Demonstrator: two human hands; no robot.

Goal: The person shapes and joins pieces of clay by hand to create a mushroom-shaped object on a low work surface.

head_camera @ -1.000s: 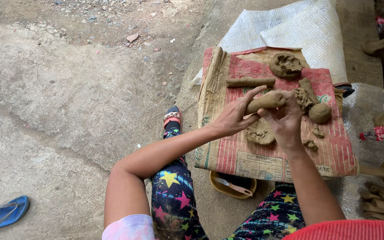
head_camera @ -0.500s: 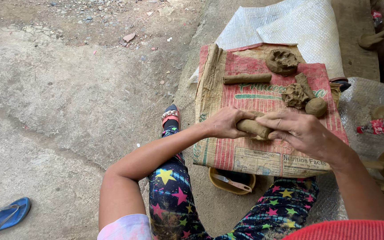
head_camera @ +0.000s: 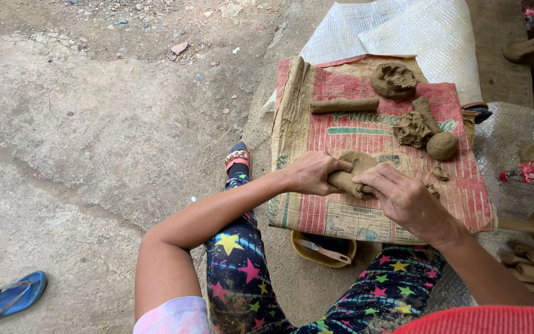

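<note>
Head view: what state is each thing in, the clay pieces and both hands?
Clay roll: lying on the sack, gripped by both hands.
Left hand: closed on the roll.
Right hand: fingers pressing the roll.
Clay cylinder: lying flat, untouched.
Clay ball: round, at rest.
Clay bowl: hollowed, upright.
Red sack: spread flat.

Soft, even daylight is filling the scene, casting only faint shadows and no glare. Everything is staying sharp, with slight wide-angle stretching showing toward the edges.

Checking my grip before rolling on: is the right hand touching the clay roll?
Touching. The head view shows the right hand fingers lying on the clay roll, with the left hand gripping its other end.
</note>
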